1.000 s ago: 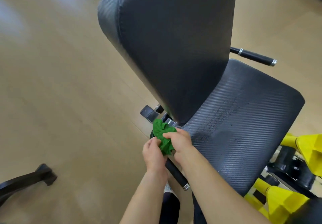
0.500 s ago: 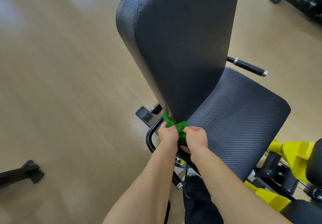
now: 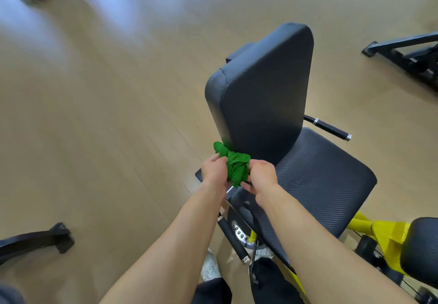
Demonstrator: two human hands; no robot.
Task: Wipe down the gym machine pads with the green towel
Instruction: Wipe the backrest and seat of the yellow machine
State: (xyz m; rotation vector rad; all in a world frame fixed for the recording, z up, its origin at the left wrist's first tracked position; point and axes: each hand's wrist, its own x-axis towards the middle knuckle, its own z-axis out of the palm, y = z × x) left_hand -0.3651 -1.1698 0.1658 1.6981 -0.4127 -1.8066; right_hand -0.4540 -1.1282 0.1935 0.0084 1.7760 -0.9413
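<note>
Left hand (image 3: 214, 170) and right hand (image 3: 260, 173) both grip the bunched towel (image 3: 235, 165) (regathering, apparently) beside the backrest (image 3: 263, 95); next, press it flat onto a pad.

The towel (image 3: 235, 166) at centre frame is bright green. The back pad (image 3: 263, 104) is plain black, the seat pad (image 3: 324, 180) black with fine ribbing, and the frame (image 3: 384, 232) at lower right yellow.
</note>
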